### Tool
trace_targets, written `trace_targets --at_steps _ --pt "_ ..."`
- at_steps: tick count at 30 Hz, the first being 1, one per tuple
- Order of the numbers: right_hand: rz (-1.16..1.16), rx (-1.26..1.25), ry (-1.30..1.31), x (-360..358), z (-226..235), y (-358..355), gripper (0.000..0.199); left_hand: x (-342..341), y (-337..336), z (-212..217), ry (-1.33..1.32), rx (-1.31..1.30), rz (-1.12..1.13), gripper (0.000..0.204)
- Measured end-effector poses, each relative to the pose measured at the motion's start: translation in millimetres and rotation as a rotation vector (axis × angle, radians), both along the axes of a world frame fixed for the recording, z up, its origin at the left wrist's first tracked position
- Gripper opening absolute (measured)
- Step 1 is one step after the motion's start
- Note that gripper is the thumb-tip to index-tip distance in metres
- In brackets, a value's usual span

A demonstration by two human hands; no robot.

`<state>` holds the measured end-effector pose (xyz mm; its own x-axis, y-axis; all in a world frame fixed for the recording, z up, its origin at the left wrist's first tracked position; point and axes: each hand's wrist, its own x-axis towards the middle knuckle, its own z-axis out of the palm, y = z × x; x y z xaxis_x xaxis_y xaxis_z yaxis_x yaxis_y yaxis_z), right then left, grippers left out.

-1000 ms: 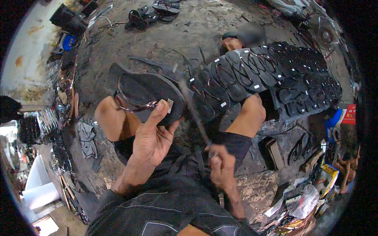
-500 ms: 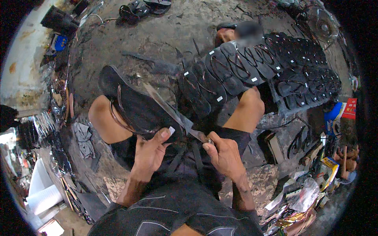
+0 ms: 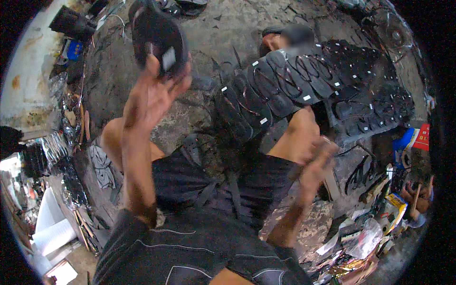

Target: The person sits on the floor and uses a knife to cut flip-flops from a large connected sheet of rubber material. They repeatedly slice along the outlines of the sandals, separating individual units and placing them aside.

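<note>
My left hand (image 3: 154,90) is raised at the far left and closed around the heel end of a black flip-flop (image 3: 159,35). A white label shows on the sole near my fingers, and the raised end reaches the top of the view. Beside my right knee is my right hand (image 3: 317,159), smeared by motion. Its fingers are too blurred to read, and I cannot make out whether it still has the knife. Ahead and to the right, black flip-flops (image 3: 273,85) lie in close rows, many with white labels and dark shiny straps.
A blue and red box (image 3: 420,137) stands at the right. Scraps and clear plastic (image 3: 368,237) pile up at the lower right. White foam rolls (image 3: 54,235) lie at the lower left. Past the rows, a skin-toned shape shows beside a blurred dark patch. A fan (image 3: 396,35) stands far right.
My left hand has swung the flip-flop up and away from my lap. My right hand, which held a knife against the sole's edge, has moved right to beside my knee.
</note>
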<state>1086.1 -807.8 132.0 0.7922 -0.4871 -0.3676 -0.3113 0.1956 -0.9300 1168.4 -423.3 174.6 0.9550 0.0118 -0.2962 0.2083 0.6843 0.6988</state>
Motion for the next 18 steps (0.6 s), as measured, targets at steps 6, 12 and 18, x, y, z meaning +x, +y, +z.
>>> trace_targets --at_steps 6,12,18 --pt "-0.073 -1.019 0.056 -61.2 -1.7 -69.2 0.025 -10.3 -136.7 -207.3 0.469 0.603 -0.202 0.090" --pt "0.098 -0.095 0.050 -35.3 2.7 44.5 0.022 13.1 -132.5 -194.1 0.508 0.838 0.187 0.100" --pt "0.544 0.000 0.039 -40.5 11.1 96.3 0.019 42.4 -51.3 -88.1 0.302 0.974 -0.113 0.070"
